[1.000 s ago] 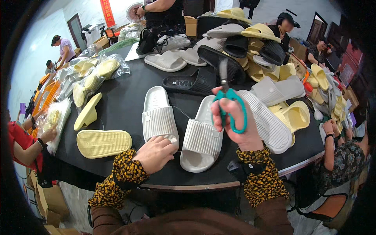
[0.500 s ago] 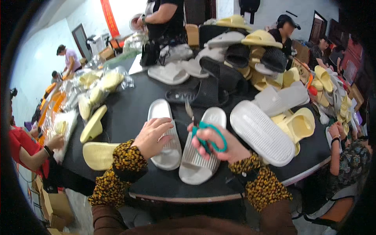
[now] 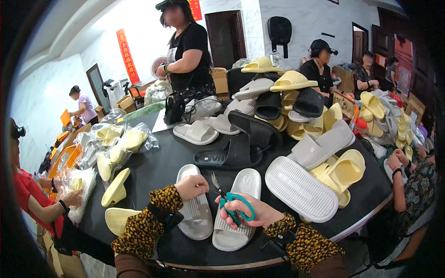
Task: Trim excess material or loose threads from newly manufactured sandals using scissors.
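My right hand (image 3: 260, 213) grips a pair of scissors (image 3: 223, 202) with teal handles, its blades pointing up and slightly apart. It hovers over a grey slide sandal (image 3: 230, 240), toe end away from me. Beside it on the left lies a second grey slide sandal (image 3: 196, 221). Above that one's upper half is my left hand (image 3: 192, 186), its fingers curled together; whatever they pinch, if anything, is hidden. A black slide sandal (image 3: 227, 157) lies just beyond the pair.
To the right, an upturned grey sandal (image 3: 303, 189) leans on yellow sandals (image 3: 345, 171). Mixed sandals form a tall pile (image 3: 296, 99) at the back. Bagged yellow sandals (image 3: 132, 139) lie left on the black table (image 3: 143, 173). Co-workers stand or sit around, one in red (image 3: 39, 199) at left.
The view has tilted up, showing more of the room. My left hand's spread fingers have curled closed over the left sandal. My right hand still holds the scissors, blades now slightly apart.
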Tool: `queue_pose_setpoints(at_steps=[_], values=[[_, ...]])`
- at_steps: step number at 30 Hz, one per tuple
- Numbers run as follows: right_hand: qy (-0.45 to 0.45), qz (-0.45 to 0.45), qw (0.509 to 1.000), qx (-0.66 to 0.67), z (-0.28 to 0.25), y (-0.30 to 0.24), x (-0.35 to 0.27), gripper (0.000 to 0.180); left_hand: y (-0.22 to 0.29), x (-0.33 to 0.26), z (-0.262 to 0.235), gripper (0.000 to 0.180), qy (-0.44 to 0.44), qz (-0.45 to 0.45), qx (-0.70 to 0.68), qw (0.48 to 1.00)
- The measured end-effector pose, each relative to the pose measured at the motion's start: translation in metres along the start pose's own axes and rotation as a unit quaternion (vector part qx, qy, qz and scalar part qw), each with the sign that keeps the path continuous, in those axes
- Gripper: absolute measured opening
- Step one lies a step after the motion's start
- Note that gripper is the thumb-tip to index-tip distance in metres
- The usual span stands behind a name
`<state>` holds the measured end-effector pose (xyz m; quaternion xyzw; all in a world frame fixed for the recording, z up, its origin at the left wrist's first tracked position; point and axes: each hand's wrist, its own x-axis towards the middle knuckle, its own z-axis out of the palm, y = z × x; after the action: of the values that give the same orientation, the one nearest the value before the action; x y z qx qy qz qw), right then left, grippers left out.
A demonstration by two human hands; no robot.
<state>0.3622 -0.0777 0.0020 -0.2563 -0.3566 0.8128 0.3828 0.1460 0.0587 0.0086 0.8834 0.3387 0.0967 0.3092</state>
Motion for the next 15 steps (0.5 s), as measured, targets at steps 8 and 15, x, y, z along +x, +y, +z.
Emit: queue_pose_setpoints(at_steps=[8, 15], values=[[-0.044, 0.008, 0.999, 0.006, -0.002, 0.005, 0.001, 0.043, 0.011, -0.003, -0.009, 0.013, 0.134, -0.072, -0.227, 0.962], [-0.086, 0.023, 0.995, 0.042, 0.002, 0.013, 0.002, 0.042, 0.024, -0.006, -0.008, 0.013, 0.160, -0.081, -0.232, 0.956]])
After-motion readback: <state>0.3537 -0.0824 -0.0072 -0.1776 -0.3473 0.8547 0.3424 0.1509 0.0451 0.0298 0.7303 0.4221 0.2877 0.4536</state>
